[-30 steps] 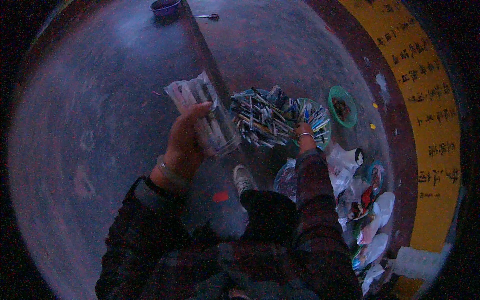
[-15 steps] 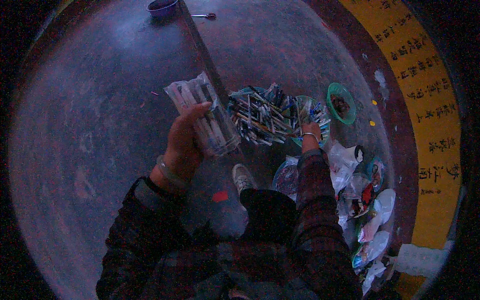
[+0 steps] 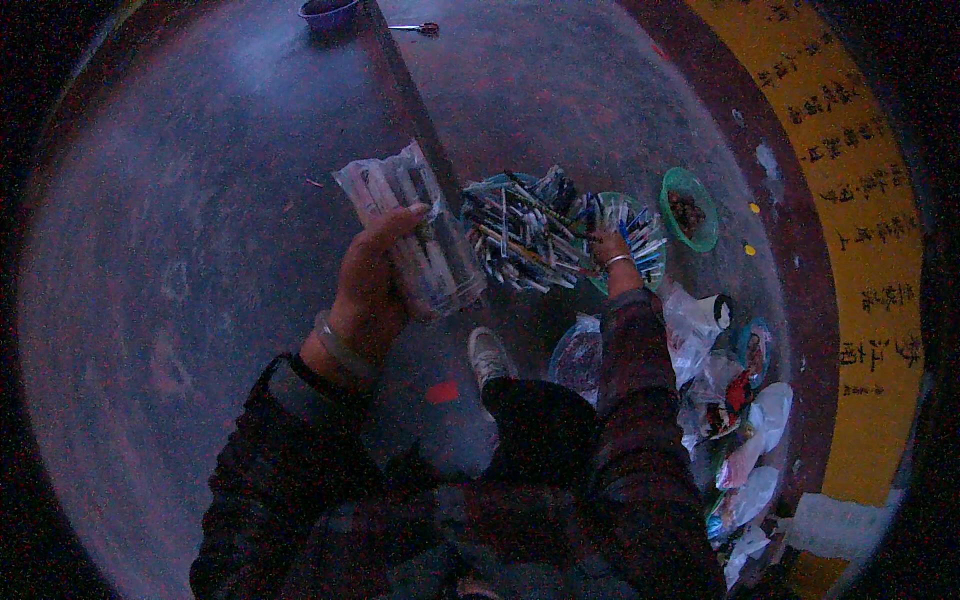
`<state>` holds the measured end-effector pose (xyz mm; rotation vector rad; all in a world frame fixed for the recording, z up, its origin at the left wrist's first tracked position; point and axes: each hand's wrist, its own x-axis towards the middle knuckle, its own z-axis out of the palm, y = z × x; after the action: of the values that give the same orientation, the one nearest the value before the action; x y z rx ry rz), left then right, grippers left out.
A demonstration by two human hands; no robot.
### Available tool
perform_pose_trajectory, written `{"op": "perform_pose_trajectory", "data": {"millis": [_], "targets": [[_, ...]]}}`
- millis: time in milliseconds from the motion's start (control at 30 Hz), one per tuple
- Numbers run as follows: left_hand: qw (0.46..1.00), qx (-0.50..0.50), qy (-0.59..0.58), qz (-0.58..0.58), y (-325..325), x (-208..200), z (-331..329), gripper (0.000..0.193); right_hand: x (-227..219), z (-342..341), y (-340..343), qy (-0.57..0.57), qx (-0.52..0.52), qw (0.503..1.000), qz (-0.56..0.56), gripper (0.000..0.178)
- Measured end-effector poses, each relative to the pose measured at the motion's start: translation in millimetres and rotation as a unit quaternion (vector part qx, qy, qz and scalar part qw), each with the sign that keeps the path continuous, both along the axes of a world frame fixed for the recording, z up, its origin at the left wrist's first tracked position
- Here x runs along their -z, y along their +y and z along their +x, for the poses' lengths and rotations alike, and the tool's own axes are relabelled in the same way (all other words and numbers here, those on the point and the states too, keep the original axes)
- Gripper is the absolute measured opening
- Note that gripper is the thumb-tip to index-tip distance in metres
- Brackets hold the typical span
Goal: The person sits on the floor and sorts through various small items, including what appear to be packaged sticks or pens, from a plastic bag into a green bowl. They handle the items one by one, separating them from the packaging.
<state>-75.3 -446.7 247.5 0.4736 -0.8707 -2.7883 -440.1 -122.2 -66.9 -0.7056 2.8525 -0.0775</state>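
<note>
My left hand (image 3: 372, 262) is wrapped round a clear plastic packet (image 3: 425, 240) with long, pale, slim items inside, held up left of centre and tilted. My thumb lies across its front. My right hand (image 3: 608, 246) is bunched at the left side of a green basket (image 3: 657, 277) full of pens (image 3: 640, 232). What its fingers hold is too dim to make out. Just left of that hand, a wide heap of pens (image 3: 525, 232) lies in loose disorder, with a bluish-green rim (image 3: 510, 180) showing behind it.
A green bowl (image 3: 690, 240) with brown contents stands right of the basket. Plastic bags (image 3: 690, 330) and packets crowd the right side, beside a yellow banner (image 3: 865, 440). A purple basin (image 3: 330, 15) and scissors (image 3: 425, 29) lie far off. A red scrap (image 3: 441, 392) is near my shoe (image 3: 490, 356).
My right hand has drawn back out of the pens in the green basket and shifted slightly left, toward the heap. My left hand still holds the plastic packet in nearly the same place.
</note>
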Motion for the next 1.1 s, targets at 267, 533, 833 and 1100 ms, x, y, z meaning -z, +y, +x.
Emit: {"op": "perform_pose_trajectory", "data": {"millis": [267,533,833,1100], "targets": [[0.999,0.006,-0.044,0.007,-6,20,-13,0.031,-12,12,-14,-0.017,-0.010,0.998,0.059,0.040],[0.998,0.057,-0.034,0.012,-10,20,-14,0.033,-34,19,-37,-0.046,-0.022,0.997,0.066,0.052],[0.990,0.101,-0.096,0.030,-25,40,-38,0.035,-56,28,-32,-0.199,0.210,0.948,-0.135,0.040],[0.965,0.239,-0.064,0.087,-5,48,-48,0.031,-254,189,-142,-0.536,0.113,0.645,-0.533,0.062]]}}
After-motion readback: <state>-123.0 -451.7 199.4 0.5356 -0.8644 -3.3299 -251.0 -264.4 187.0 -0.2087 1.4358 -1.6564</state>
